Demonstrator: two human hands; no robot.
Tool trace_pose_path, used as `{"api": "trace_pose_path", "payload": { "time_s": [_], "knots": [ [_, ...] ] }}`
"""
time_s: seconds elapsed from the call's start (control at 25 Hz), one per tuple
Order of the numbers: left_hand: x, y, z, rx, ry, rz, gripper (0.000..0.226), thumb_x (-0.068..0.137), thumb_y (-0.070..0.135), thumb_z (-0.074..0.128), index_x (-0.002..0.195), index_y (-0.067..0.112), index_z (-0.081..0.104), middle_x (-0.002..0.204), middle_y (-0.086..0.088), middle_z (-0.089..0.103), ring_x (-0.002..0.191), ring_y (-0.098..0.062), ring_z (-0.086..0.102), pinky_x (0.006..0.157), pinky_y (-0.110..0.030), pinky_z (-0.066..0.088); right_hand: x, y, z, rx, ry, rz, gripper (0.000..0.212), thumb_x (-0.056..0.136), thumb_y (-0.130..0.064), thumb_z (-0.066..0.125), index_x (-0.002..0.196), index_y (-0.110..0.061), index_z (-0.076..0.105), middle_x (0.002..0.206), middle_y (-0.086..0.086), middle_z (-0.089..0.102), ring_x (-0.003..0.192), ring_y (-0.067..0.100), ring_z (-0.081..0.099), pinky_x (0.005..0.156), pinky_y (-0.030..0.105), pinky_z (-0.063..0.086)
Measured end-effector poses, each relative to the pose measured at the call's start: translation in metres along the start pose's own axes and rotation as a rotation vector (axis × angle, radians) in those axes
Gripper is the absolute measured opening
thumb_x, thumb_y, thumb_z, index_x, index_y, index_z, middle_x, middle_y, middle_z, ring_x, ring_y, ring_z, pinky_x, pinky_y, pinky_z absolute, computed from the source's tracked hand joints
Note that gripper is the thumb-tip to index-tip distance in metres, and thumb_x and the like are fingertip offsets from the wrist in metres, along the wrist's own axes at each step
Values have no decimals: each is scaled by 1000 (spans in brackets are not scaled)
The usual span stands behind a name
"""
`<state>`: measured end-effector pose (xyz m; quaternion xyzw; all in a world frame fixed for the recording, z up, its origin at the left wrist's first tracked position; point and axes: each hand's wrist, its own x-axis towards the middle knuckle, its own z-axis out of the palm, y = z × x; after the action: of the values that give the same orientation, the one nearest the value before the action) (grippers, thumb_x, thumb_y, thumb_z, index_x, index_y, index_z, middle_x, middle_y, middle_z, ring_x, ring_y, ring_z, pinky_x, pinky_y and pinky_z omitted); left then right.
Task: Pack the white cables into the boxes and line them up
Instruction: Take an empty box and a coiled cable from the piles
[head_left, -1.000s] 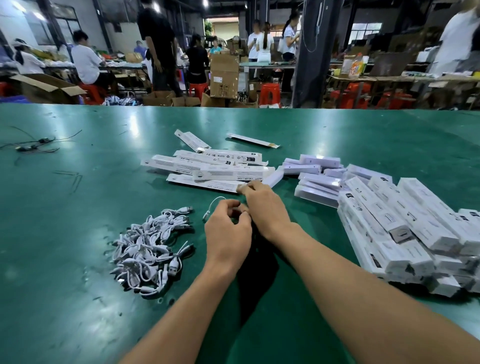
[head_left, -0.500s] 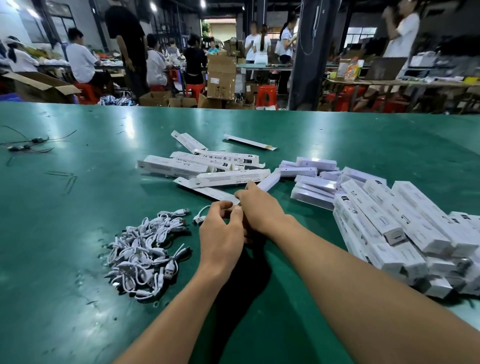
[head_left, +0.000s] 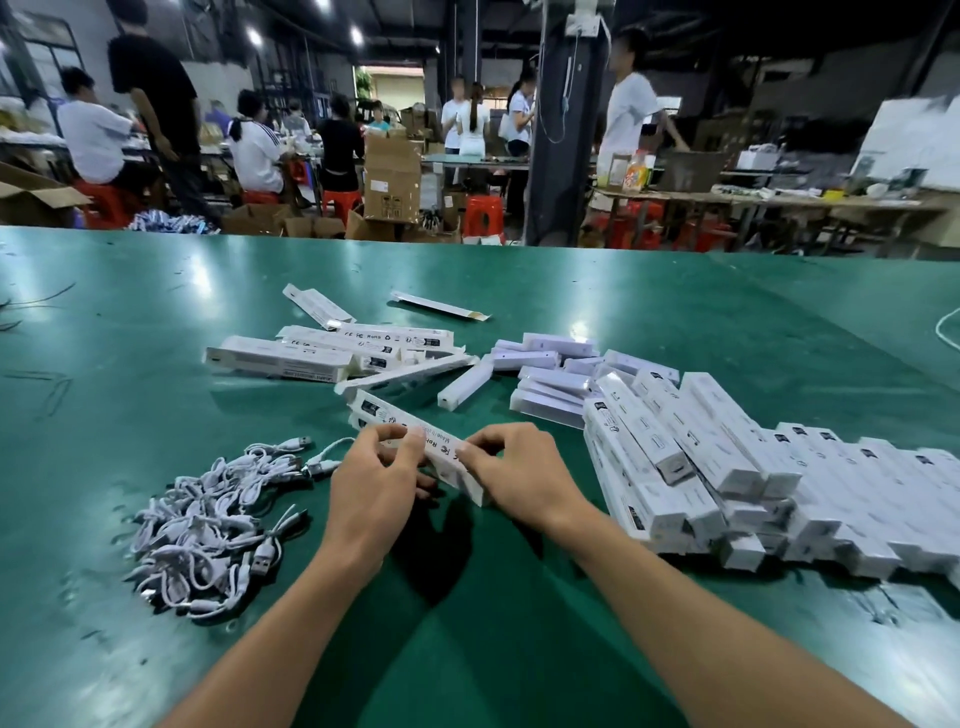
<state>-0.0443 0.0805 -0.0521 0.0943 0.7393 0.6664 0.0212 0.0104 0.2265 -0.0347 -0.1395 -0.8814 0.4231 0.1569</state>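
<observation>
**Both hands pinch one white box**

We see both hands meet low in the middle of the green table (head_left: 156, 332). The left hand (head_left: 371, 499) pinches a long white box (head_left: 440, 449) between thumb and curled fingertips. The right hand (head_left: 519, 475) pinches the same box nearer its close end. The box lies slanted between them, running from 11 o'clock to 5 o'clock with its printed face up. We cannot tell whether its far end rests on the table.

From the hands, the heap of white cables (head_left: 208, 530) lies tangled at 8 o'clock. A single cable (head_left: 324, 462) sits at 9 o'clock, just beside the left hand, and we cannot tell whether the fingers touch it.

The loose boxes (head_left: 291, 358) lie scattered and overlapping at 11 to 12 o'clock. A smaller cluster of boxes (head_left: 553, 364) sits at 1 o'clock. At 3 o'clock the stacked boxes (head_left: 727, 467) lie in close rows, layered on one another, near the right forearm.

Beyond the table's far edge, at 12 o'clock, people sit and stand among brown cartons (head_left: 392, 182) and red stools (head_left: 483, 215).
</observation>
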Motion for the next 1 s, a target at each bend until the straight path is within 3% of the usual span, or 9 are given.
{"api": "trace_pose_path", "payload": {
  "time_s": [0.08, 0.16, 0.28, 0.4, 0.56, 0.68, 0.84, 0.92, 1.0],
  "knots": [
    [-1, 2, -1, -8, -19, -26, 28, 93, 43, 66, 107, 19, 60, 81, -4, 75, 65, -18, 74, 71, -40, 60, -15, 6, 0, 25, 76, -56, 16, 95, -32, 68, 92, -20, 79, 73, -19, 67, 68, -11, 60, 66, 8, 43],
    [-3, 5, -2, -62, -58, -77, 38, 88, 45, 72, 111, 17, 57, 81, -4, 77, 69, -24, 75, 74, -45, 61, -27, 8, 3, 18, 142, -168, 15, 94, -33, 70, 95, -20, 78, 87, -14, 69, 82, -1, 63, 76, 16, 48],
    [-9, 9, 3, -195, -150, -188, 44, 85, 35, 78, 115, 10, 56, 84, -11, 77, 70, -27, 75, 61, -37, 61, -35, 9, 9, 8, 123, -296, 14, 91, -29, 74, 101, -20, 77, 96, -12, 66, 80, 0, 58, 75, 21, 49],
    [-13, 14, 6, -288, -213, -256, 33, 91, 23, 71, 116, 4, 61, 86, -11, 77, 67, -19, 73, 56, -28, 58, -36, 9, 11, 99, 118, -298, 14, 85, -24, 78, 99, -21, 77, 94, -12, 64, 75, -2, 57, 69, 12, 42],
    [-13, 19, 2, -456, -279, -314, 35, 92, 18, 69, 124, 9, 57, 93, -13, 77, 70, -25, 72, 73, -40, 58, -36, 9, 8, 163, 117, -278, 26, 81, -26, 83, 105, -26, 74, 98, -13, 64, 75, -3, 57, 68, 12, 40],
    [-13, 22, 1, -523, -230, -300, 53, 78, 23, 77, 125, 8, 57, 96, -16, 76, 75, -29, 68, 91, -54, 52, -39, 7, 6, 194, 139, -259, 35, 81, -32, 84, 113, -30, 70, 99, -12, 67, 63, -4, 52, 62, 11, 37],
    [-12, 24, -2, -552, -206, -268, 63, 71, 26, 77, 126, 2, 59, 89, -11, 76, 68, -20, 69, 68, -32, 56, -43, 10, -2, 371, 81, -226, 23, 88, -22, 80, 109, -29, 75, 88, -24, 72, 50, 3, 39, 51, 13, 37],
    [-12, 25, -3, -534, -199, -252, 64, 70, 28, 77, 125, 1, 60, 89, -9, 77, 66, -17, 70, 63, -27, 57, -45, 10, -4, 353, 76, -251, 19, 90, -20, 77, 107, -29, 77, 78, -28, 70, 50, 4, 41, 52, 18, 41],
    [-14, 27, -4, -488, -200, -204, 65, 68, 33, 79, 123, 4, 62, 93, -10, 78, 67, -18, 71, 64, -26, 58, -45, 9, -5, 344, 114, -275, 19, 89, -21, 79, 105, -30, 77, 81, -25, 72, 50, 5, 43, 54, 21, 44]
  ]
}}
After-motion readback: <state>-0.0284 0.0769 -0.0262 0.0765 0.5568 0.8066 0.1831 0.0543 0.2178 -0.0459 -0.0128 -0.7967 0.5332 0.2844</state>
